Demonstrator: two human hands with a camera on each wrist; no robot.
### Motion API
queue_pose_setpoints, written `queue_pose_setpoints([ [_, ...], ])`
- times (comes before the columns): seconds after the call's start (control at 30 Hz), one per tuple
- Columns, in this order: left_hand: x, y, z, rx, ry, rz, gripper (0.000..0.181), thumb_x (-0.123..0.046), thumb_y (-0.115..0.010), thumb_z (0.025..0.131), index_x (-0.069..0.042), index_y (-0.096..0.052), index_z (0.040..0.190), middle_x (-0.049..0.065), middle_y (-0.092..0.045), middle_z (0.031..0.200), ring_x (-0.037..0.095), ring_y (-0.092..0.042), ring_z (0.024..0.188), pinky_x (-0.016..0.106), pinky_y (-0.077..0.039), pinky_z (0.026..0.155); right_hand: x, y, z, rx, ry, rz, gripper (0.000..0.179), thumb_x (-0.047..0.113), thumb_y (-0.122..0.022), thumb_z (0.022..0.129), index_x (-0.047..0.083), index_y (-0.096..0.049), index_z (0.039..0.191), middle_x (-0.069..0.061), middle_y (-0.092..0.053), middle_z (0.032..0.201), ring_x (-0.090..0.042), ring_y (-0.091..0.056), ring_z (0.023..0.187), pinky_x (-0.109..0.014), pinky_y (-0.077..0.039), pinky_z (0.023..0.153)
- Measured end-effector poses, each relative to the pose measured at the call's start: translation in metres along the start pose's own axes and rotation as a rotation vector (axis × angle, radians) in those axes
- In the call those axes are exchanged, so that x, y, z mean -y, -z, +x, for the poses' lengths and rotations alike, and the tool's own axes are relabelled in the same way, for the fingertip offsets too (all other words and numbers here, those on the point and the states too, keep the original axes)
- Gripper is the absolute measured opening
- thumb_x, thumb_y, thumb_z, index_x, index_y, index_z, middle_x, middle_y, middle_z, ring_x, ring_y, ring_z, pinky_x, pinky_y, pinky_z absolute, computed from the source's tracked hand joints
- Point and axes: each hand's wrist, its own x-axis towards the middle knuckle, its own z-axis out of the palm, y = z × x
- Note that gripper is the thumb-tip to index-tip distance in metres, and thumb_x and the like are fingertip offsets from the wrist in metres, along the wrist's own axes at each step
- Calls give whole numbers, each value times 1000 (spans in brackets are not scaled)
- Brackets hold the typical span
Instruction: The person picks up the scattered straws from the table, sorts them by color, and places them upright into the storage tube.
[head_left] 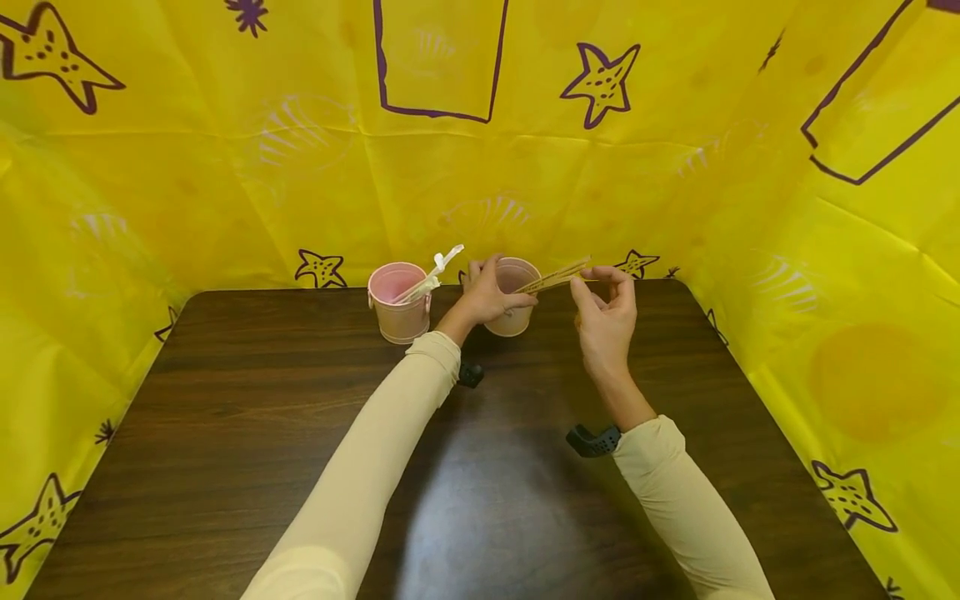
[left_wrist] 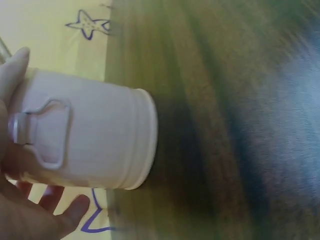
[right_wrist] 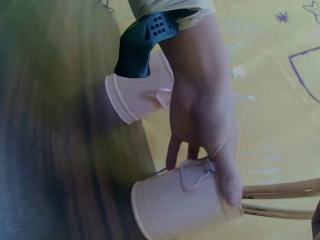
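Note:
My left hand (head_left: 487,293) grips a pale pink bucket (head_left: 512,323) near its rim, thumb on the near side and fingers round the far side. The left wrist view shows the bucket's side and its small wire handle (left_wrist: 65,135) close up. Several thin tan sticks (head_left: 551,279) lean out of the bucket to the right. At their outer ends is my right hand (head_left: 607,321), its thumb and forefinger pinching around them. In the right wrist view the sticks (right_wrist: 277,190) run to the frame's edge, where only a sliver of that hand shows.
A second pink bucket (head_left: 400,321) stands just left of the first, with white-wrapped slender items (head_left: 431,279) leaning in it. Both buckets stand near the back edge of the dark wooden table (head_left: 247,417). Yellow patterned cloth (head_left: 300,192) hangs behind and at both sides.

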Motion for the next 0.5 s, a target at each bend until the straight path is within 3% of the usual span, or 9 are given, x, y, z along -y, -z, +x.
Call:
queue_pose_setpoints([
  [0.1, 3, -4, 0, -54, -11, -20, 114, -49, -86, 78, -14, -18, 163, 19, -22, 157, 44, -17, 151, 57, -34, 120, 0, 4, -5, 23, -23, -26, 21, 8, -69, 96, 16, -54, 109, 1, -59, 105, -4, -42, 49, -15, -35, 45],
  [0.2, 4, -10, -3, -81, -31, 20, 116, -52, -84, 80, -11, -13, 164, 21, -25, 155, 43, -23, 149, 55, -37, 119, 2, 7, -11, 60, -46, -93, 18, 10, -68, 97, 13, -55, 110, 2, -59, 102, -3, -43, 49, -16, -36, 47],
  [0.37, 1, -17, -13, -95, -62, 158, 119, -61, -75, 84, -10, -3, 164, 19, -16, 161, 47, -14, 154, 61, -33, 120, 8, 12, -20, 134, -70, -222, 25, 14, -65, 100, 1, -54, 118, 4, -57, 100, -4, -43, 50, -17, -37, 48],
  [0.5, -3, -13, -26, -119, -105, 211, 114, -61, -72, 87, -11, -5, 164, 15, -8, 166, 43, -11, 154, 60, -28, 123, 9, 14, -26, 238, -80, -316, 28, 13, -62, 102, -3, -54, 123, 4, -55, 102, -5, -42, 50, -18, -37, 48],
])
